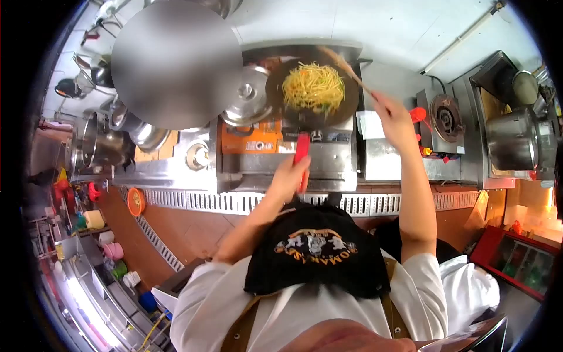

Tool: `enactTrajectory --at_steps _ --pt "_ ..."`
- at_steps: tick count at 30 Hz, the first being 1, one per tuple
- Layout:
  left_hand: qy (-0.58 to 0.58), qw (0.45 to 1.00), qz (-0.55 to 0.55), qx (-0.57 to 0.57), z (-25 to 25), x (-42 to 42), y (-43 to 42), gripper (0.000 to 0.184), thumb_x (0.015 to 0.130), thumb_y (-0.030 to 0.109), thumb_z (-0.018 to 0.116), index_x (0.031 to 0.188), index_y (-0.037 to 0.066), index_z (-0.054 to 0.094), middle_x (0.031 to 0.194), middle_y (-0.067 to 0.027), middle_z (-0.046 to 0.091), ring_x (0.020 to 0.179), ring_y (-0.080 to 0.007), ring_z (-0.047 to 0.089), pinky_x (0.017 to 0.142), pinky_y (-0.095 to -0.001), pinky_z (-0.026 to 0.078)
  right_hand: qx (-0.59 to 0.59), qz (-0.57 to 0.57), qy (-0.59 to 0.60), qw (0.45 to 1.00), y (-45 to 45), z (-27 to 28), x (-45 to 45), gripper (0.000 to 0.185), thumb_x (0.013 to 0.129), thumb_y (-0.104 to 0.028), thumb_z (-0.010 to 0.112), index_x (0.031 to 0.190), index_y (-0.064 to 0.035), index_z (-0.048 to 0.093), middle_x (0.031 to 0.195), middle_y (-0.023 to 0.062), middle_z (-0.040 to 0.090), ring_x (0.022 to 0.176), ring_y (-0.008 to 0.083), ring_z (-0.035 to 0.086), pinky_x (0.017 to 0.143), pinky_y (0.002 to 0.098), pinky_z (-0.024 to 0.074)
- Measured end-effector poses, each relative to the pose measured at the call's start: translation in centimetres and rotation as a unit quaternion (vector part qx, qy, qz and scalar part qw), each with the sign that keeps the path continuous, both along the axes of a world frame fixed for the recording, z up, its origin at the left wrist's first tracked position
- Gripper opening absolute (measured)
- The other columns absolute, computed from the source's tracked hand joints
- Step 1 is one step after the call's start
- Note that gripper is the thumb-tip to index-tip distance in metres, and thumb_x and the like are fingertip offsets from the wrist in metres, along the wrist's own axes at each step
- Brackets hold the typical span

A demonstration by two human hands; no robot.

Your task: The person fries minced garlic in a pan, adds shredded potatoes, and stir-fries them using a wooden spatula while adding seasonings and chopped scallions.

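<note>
A dark pan (274,94) sits over the stove at the upper middle, with yellow noodle-like strips (314,88) and some green bits in it. My left hand (288,176) is wrapped round the pan's red handle (302,149). To the right of the pan, my right hand (392,114) grips the end of a wooden spatula (350,70). The spatula slants up and left, its far end near the pan's upper right rim, apart from the food.
Left of the pan are a metal lid (249,97) and an orange box (252,139). A gas burner (447,117) and a large steel pot (510,141) stand to the right. More pots (102,141) are at the left. A blurred disc hides the upper left.
</note>
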State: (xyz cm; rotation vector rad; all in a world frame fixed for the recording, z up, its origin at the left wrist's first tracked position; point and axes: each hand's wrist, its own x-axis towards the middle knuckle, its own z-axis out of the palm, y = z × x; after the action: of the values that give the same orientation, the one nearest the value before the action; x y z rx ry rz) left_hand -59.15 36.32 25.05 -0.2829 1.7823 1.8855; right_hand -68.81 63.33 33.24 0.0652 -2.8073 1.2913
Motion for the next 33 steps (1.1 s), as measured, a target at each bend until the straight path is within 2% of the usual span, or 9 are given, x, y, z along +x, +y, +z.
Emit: enactTrajectory --at_steps 5,13,16,21,25,29,30,31,33 --pt "-0.057 0.992 0.058 0.092 -0.8 -3.6 3.1 0.022 0.092 0.025 0.051 0.085 0.003 0.05 0.056 -0.0051 0.05 0.038 -0.0151 0.046 0.035 -0.0299 0.035 -0.058 -0.023 -0.086 0.994 1.1 0.7 1.5 0.034 0.091 -0.023 0.054 0.119 -0.0063 0.06 0.099 0.016 0.067 0.093 0.0203 0.062 0.084 0.0274 0.0447" --pt "-0.016 0.998 0.024 0.054 1.1 -0.8 2.8 0.025 0.092 0.027 0.054 0.084 0.003 0.051 0.057 -0.0046 0.051 0.039 -0.0153 0.047 0.037 -0.0298 0.038 -0.065 0.005 -0.058 0.996 4.0 0.5 5.5 0.032 0.091 -0.02 0.055 0.118 -0.0058 0.06 0.089 0.0133 0.067 0.074 0.0169 0.059 0.072 0.0291 0.0457" --pt "-0.027 0.99 0.09 0.103 -0.6 -5.0 5.7 0.026 0.091 0.026 0.054 0.081 0.002 0.05 0.06 -0.0052 0.05 0.04 -0.0167 0.046 0.036 -0.0311 0.036 -0.083 -0.016 -0.088 0.993 3.3 0.0 3.9 0.032 0.09 -0.021 0.056 0.119 -0.0064 0.06 0.072 0.0064 0.058 0.065 0.0145 0.049 0.064 0.0294 0.0424" --pt "0.0 0.997 0.05 0.066 1.2 2.4 3.7 0.028 0.092 0.03 0.052 0.082 0.003 0.052 0.054 -0.0036 0.047 0.036 -0.016 0.044 0.035 -0.0296 0.033 -0.059 0.014 -0.003 0.998 5.7 0.2 5.5 0.032 0.09 -0.017 0.057 0.12 -0.0067 0.06 0.067 0.0057 0.054 0.063 0.0126 0.049 0.06 0.0268 0.0412" --pt "-0.04 0.991 0.088 0.097 0.9 -0.6 5.1 0.023 0.092 0.026 0.055 0.088 0.003 0.05 0.062 -0.0049 0.052 0.041 -0.0155 0.048 0.037 -0.0298 0.037 -0.111 0.014 -0.091 0.989 7.3 -0.5 5.7 0.03 0.09 -0.014 0.055 0.119 -0.0056 0.061 0.064 -0.001 0.05 0.058 0.0065 0.045 0.054 0.0213 0.0374" --pt "-0.044 0.987 0.118 0.1 -4.8 -5.1 6.9 0.024 0.09 0.029 0.059 0.087 0.007 0.05 0.063 -0.0031 0.052 0.045 -0.0134 0.05 0.039 -0.029 0.041 -0.077 0.017 -0.148 0.986 6.3 -3.4 1.6 0.032 0.092 -0.019 0.051 0.121 -0.006 0.059 0.063 0.002 0.051 0.058 0.0091 0.05 0.055 0.0249 0.0413" --pt "-0.046 0.985 0.127 0.103 -5.9 -5.1 7.1 0.024 0.09 0.029 0.059 0.087 0.007 0.05 0.063 -0.0031 0.052 0.045 -0.0134 0.05 0.039 -0.029 0.041 -0.042 0.019 -0.159 0.986 6.3 -5.1 0.0 0.033 0.093 -0.023 0.047 0.118 -0.0053 0.059 0.068 0.0104 0.059 0.065 0.0204 0.061 0.061 0.0336 0.0468" --pt "-0.049 0.985 0.128 0.102 -7.0 -4.9 7.2 0.024 0.09 0.029 0.059 0.089 0.007 0.05 0.064 -0.0034 0.053 0.045 -0.0136 0.05 0.039 -0.0289 0.041 -0.039 0.027 -0.164 0.985 6.3 -7.1 -2.0 0.033 0.093 -0.023 0.047 0.118 -0.0053 0.059 0.068 0.0104 0.059 0.065 0.0204 0.061 0.061 0.0336 0.0468" --pt "-0.054 0.984 0.135 0.102 -8.6 -4.8 7.4 0.024 0.091 0.029 0.058 0.092 0.007 0.049 0.065 -0.0037 0.053 0.045 -0.0138 0.05 0.04 -0.0288 0.042 0.114 0.049 -0.117 0.985 5.8 -11.4 -6.6 0.032 0.092 -0.021 0.042 0.112 -0.0038 0.061 0.08 0.019 0.064 0.08 0.0343 0.063 0.071 0.0417 0.0487"
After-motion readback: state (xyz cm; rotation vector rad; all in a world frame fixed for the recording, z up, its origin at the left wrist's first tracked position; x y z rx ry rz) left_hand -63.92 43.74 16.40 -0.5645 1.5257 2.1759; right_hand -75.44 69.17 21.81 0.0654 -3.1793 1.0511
